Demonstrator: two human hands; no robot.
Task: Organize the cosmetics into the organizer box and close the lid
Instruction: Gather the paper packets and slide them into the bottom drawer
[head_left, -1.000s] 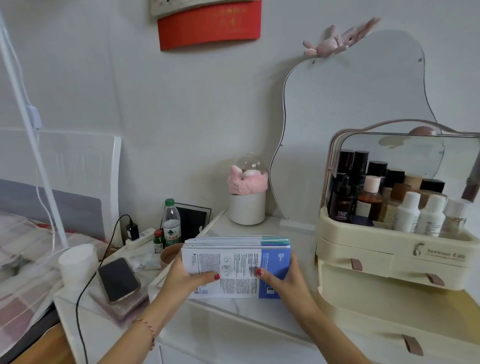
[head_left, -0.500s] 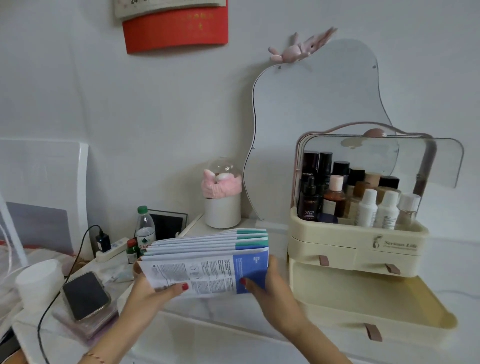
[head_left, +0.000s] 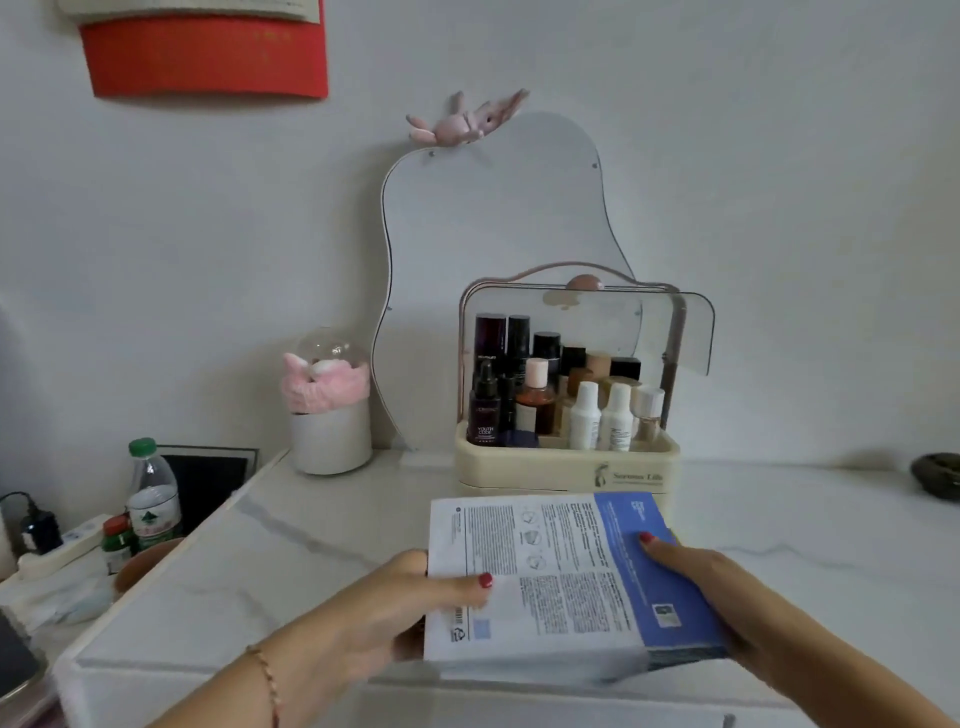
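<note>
A: Both hands are on the flat stack of white-and-blue printed sachets (head_left: 566, 582), which sits low over the white marble-patterned tabletop (head_left: 311, 525), directly in front of the cream plastic organizer box (head_left: 566, 462).

B: And the grip?

A: The left hand (head_left: 384, 608) curls round the stack's left edge, thumb with its red nail pressed on the printed top face. The right hand (head_left: 701, 577) holds the blue right side, thumb lying on top, the other fingers hidden underneath (so how they sit below cannot be told).

B: The box itself?

A: Its clear curved lid (head_left: 670, 332) is raised, tilted up and back. The top tray is packed with upright bottles: a dark dropper bottle (head_left: 484, 410) at front left, three small white bottles (head_left: 613, 418) at front right, taller dark ones behind.

B: Around it?

A: A wavy frameless mirror (head_left: 493, 218) leans on the wall behind, a white cup holding a pink plush (head_left: 330, 410) to its left, and a green-capped water bottle (head_left: 151, 493) stands on the lower surface at far left.
</note>
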